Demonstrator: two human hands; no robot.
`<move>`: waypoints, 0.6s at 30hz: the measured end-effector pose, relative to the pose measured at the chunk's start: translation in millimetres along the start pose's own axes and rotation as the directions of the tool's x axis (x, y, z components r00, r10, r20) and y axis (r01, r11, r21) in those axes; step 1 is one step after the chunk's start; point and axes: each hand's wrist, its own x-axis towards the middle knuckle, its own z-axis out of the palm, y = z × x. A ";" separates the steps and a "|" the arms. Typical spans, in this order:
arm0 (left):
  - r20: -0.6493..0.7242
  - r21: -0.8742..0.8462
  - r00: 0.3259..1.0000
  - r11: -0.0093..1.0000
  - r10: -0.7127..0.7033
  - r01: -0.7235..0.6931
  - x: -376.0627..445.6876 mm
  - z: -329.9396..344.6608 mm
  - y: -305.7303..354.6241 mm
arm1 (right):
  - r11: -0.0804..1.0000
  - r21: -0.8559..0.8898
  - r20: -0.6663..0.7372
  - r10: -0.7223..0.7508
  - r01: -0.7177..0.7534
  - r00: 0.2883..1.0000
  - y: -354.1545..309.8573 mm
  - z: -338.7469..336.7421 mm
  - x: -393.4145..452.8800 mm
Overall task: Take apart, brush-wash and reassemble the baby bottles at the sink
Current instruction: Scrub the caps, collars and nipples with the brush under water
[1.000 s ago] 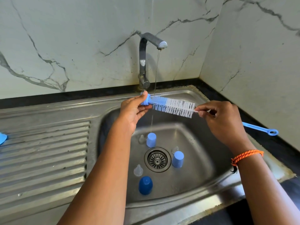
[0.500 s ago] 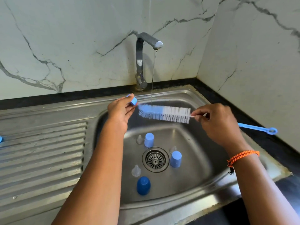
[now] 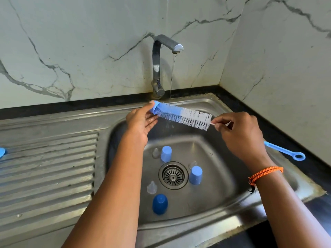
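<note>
My left hand (image 3: 141, 120) pinches a small blue bottle ring (image 3: 156, 106) at the tip of the bottle brush (image 3: 186, 116). The brush has blue and white bristles and lies across the sink (image 3: 222, 208) under a thin stream of water from the tap (image 3: 162, 51). My right hand (image 3: 240, 135) grips the brush at its wire stem; the blue handle (image 3: 284, 150) sticks out behind it. In the basin stand two light blue caps (image 3: 166, 153) (image 3: 195, 175), a dark blue cap (image 3: 160, 204) and clear nipples (image 3: 152, 187) (image 3: 155, 152) (image 3: 192, 164).
The drain (image 3: 173, 175) sits mid-basin among the parts. A ribbed steel draining board (image 3: 48, 172) lies to the left, with a blue object (image 3: 2, 152) at its far left edge. Marble walls close the back and right; a black counter (image 3: 268, 120) borders the sink.
Half a second ago the brush tip was out of the blue ring; now the tip is pushed into the ring again, under the water stream.
</note>
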 end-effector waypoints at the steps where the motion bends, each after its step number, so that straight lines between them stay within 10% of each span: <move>1: 0.002 0.001 1.000 1.000 -0.002 0.002 0.7 -0.3 -0.3 | 1.000 0.001 0.002 -0.006 0.006 1.000 0.1 -0.5 0.1; 18: 0.213 0.066 0.973 0.995 -0.092 0.080 -5.9 10.2 -10.4 | 0.988 0.033 -0.003 -0.151 0.151 0.988 -15.4 7.3 -5.4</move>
